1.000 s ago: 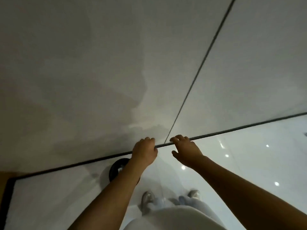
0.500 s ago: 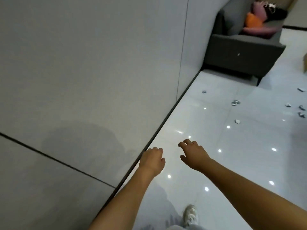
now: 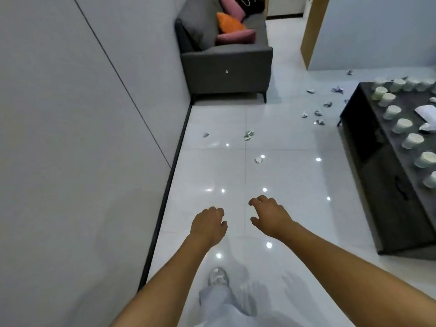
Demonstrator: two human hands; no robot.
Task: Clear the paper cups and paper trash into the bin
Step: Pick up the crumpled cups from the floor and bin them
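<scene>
I am holding my left hand (image 3: 208, 226) and right hand (image 3: 271, 217) out empty, fingers loosely curled, apart. Paper cups (image 3: 405, 125) are lining the right-hand table (image 3: 387, 185); paper scraps (image 3: 249, 135) are littering the far floor. No bin is showing; locating it first seems advisable.

No readable text anywhere — no labels, brands, numbers or signs. Checked the row of white paper cups (image 3: 398, 125) on the dark wooden counter (image 3: 387, 182): plain sides as far as resolution allows. Crumpled grey-white paper scraps (image 3: 248, 135) on the glossy white tiled floor (image 3: 283, 175) — any print is too small and blurred to read.
</scene>
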